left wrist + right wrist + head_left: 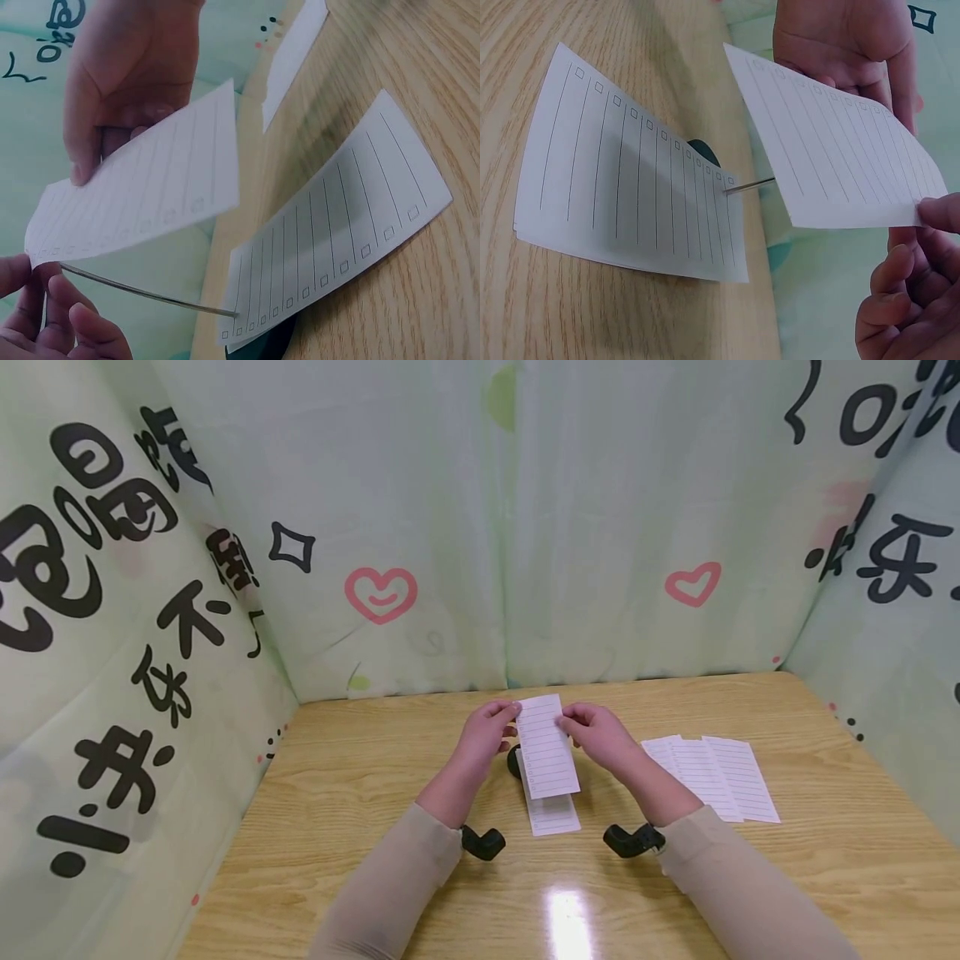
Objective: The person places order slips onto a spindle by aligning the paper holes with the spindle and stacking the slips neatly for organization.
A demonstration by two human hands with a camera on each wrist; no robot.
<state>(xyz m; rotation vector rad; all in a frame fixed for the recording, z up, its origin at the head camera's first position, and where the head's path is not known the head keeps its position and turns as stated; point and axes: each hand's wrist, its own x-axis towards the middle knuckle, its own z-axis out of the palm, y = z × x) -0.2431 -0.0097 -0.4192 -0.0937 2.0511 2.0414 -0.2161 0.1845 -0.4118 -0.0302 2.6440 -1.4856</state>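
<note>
Pinching one lined slip at eleven and one o'clock, that person's left hand and right hand hold it above a spiked stack; I see loose slips toward three.

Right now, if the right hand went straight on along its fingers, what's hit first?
The sheet that the right hand pinches; past it, probably the left hand at the opposite edge. The metal rod under the sheet could come sooner; depth is unclear.
</note>
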